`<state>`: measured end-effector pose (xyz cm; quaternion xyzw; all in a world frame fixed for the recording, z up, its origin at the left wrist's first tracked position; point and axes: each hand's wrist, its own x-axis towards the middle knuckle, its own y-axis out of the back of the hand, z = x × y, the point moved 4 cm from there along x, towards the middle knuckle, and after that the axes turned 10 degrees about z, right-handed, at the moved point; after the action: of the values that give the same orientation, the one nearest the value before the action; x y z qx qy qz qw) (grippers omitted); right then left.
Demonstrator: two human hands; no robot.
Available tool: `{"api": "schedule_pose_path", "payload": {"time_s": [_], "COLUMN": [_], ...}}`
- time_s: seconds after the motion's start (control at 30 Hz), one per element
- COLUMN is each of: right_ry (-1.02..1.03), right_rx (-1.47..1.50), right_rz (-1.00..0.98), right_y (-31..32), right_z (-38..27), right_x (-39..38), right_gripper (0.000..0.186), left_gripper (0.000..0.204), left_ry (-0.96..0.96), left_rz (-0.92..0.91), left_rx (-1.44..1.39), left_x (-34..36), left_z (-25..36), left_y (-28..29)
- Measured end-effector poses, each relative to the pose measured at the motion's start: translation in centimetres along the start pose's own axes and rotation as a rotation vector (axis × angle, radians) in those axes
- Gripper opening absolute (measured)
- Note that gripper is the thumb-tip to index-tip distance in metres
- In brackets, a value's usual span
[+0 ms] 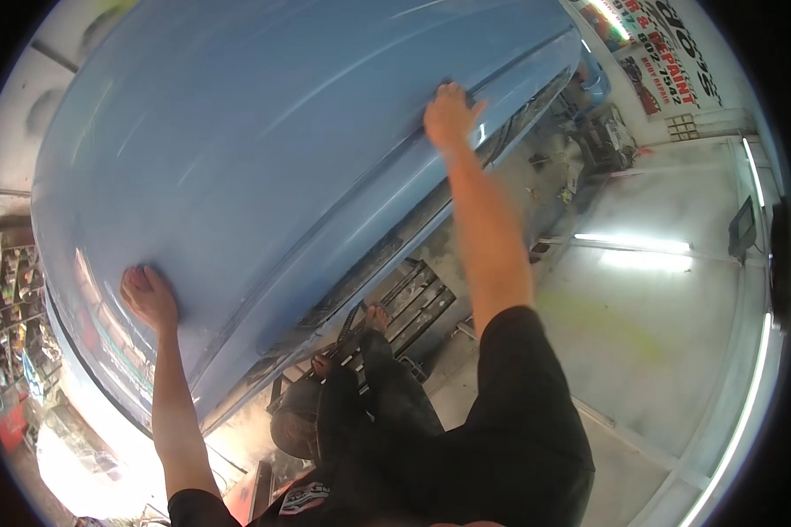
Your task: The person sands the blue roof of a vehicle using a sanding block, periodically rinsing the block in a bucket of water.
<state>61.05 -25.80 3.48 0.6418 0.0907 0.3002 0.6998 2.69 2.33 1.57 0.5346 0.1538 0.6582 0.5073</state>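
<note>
The blue roof (237,132) of a vehicle, glossy in streaks, spreads out in front of me. Toward its left end, my left hand (151,300) rests on the surface with bent fingers; a reddish patch shows at them, too small to name. Farther off to the right, my right hand (451,116) presses on the roof beside the long groove along its side. Its fingers are curled over and the thumb sticks out; a dark edge shows past the fingertips, and what lies under them is hidden. The right forearm is slightly blurred.
My feet (376,318) are on a dark slatted bench (417,303) beside the vehicle. Cluttered shelves (13,290) stand at the left. A pale wall (650,307) with tube lights (633,241) runs along the right, and a printed banner (677,61) hangs at the far right.
</note>
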Motion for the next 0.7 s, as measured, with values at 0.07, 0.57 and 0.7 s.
{"api": "schedule_pose_path", "payload": {"time_s": [0.07,0.57,0.7], "right_ry": [0.06,0.181,0.299], "right_rx": [0.021,0.199,0.6], "right_rz": [0.109,0.262,0.177], "right_y": [-1.0,0.0,6.6], "right_z": [-1.5,-2.6,-15.4], "right_x": [-2.2,-7.1,-20.5], "right_gripper": [0.047,0.043,0.046], "left_gripper": [0.042,0.046,0.044], "left_ry": [-0.006,-0.063,-0.069], "left_rz": [0.0,-0.02,0.002], "left_rx": [-0.012,0.0,0.007], "left_x": [0.2,0.7,0.8], "left_z": [-0.3,0.8,0.0], "left_y": [0.4,0.3,1.7]}}
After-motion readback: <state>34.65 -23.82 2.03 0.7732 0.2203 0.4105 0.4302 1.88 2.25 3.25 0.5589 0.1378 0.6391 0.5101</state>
